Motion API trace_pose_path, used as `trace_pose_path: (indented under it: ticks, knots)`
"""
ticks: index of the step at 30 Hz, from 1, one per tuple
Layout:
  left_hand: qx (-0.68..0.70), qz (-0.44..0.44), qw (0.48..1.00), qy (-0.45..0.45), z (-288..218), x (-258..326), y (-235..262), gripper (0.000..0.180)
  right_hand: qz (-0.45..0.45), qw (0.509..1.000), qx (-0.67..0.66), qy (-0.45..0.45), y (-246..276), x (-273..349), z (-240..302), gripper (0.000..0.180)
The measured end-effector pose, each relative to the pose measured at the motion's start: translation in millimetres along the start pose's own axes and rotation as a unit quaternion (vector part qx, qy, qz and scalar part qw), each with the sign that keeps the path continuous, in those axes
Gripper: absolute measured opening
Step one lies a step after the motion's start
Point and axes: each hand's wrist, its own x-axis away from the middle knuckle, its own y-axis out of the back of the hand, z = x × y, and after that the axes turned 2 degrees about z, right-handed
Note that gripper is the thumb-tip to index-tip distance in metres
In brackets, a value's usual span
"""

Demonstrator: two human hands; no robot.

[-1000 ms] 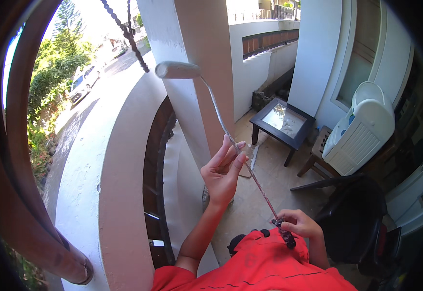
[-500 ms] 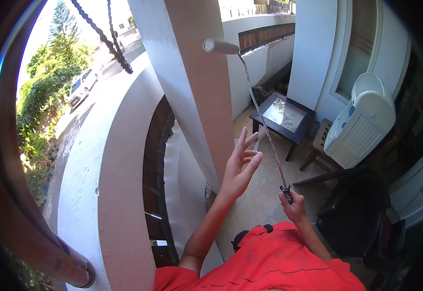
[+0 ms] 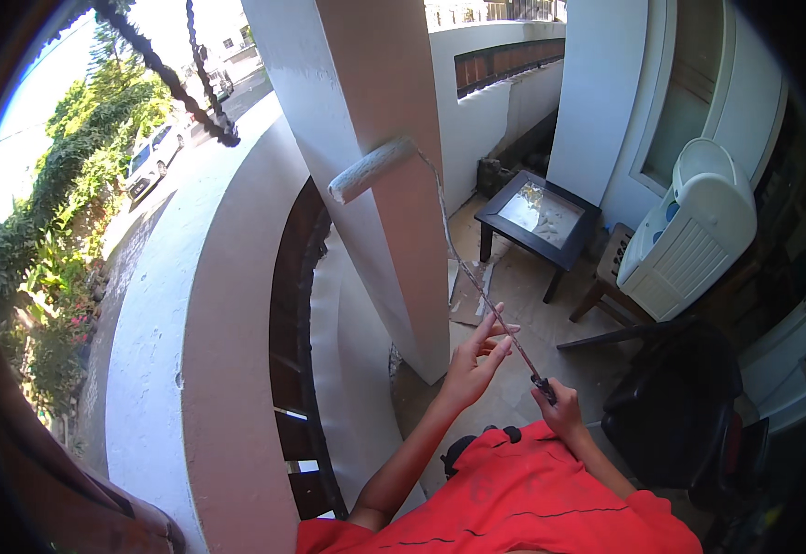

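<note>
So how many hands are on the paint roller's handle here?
2. The right hand grips the lower end of the roller pole; the left hand steadies it higher up with open fingers. The roller head rests against the white pillar.

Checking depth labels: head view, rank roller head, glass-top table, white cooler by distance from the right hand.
1. Glass-top table, up and right of the right hand.
2. White cooler, farther right, by the wall.
3. Roller head, far end of the pole, against the pillar.

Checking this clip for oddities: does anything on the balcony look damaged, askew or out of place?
Little stands out. A torn flat piece of cardboard lies on the floor at the foot of the white pillar, beside the dark glass-topped table. The paint roller rests tilted against the pillar, on a long pole that both hands steady.
</note>
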Motion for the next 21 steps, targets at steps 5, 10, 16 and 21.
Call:
trace_pose_path:
  ticks: [5,10,16,21]
  knots:
    - [-0.019,0.006,0.996,-0.083,-16.1,2.2,-5.0,0.058,-0.042,0.999,0.006,0.013,1.5,-14.5,24.0,0.019]
    - [-0.108,-0.043,0.972,-0.202,-59.2,-8.3,0.9,0.062,-0.167,0.982,0.04,0.081,42.8,-44.9,55.5,0.023]
    - [-0.177,-0.112,0.944,-0.256,-85.0,-6.6,28.4,0.064,-0.219,0.907,0.318,0.169,183.1,-83.0,120.0,0.028]
    - [-0.142,-0.158,0.954,-0.213,-70.1,1.1,34.3,0.062,-0.189,0.893,0.37,0.172,199.4,-70.0,141.2,0.026]
